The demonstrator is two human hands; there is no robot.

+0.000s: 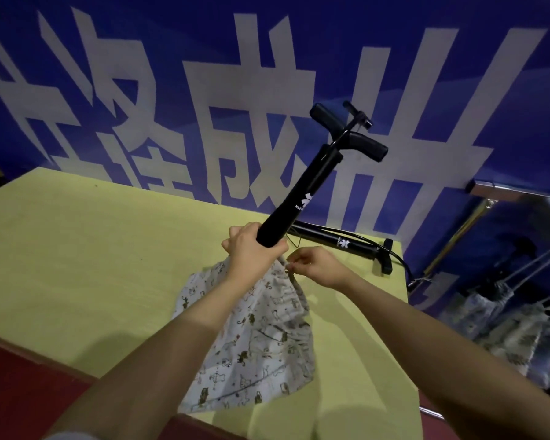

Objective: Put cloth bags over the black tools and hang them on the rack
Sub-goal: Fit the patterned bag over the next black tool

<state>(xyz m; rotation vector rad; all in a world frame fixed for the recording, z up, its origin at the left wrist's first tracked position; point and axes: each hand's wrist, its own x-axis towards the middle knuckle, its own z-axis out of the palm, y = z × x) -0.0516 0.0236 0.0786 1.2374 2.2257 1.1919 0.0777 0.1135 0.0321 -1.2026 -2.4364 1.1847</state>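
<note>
Gripping the long black tubular pump (302,198), we hold it tilted above the middle of the table, its long axis running from our fist up toward one o'clock, where the T-shaped handle (350,134) with rubbery grips ends it. Our left hand (251,252) is clenched round the smooth barrel just above the mouth of the white printed cloth bag (251,338), whose soft, crumpled body trails from the fist toward six o'clock and lies on the pale yellow tabletop (77,249). The lower end of the pump is hidden inside that fabric. Our right hand (318,265), just beside the left at three o'clock, pinches what looks like the thin drawstring (291,274) at the gathered mouth; it is the hand nearer the cord. The coming move, we judge, turns on this: the bag's opening sits directly under the left fist, so the cord must tighten around the barrel there.

At two o'clock a second black pump (340,241) lies flat on the table's far edge, bare of cloth, its hose curling off the side. Beyond it, at three o'clock, bagged tools (521,328) hang from a metal rack (458,233), blurred. Behind everything stands a blue banner (299,33) with large pale characters.
</note>
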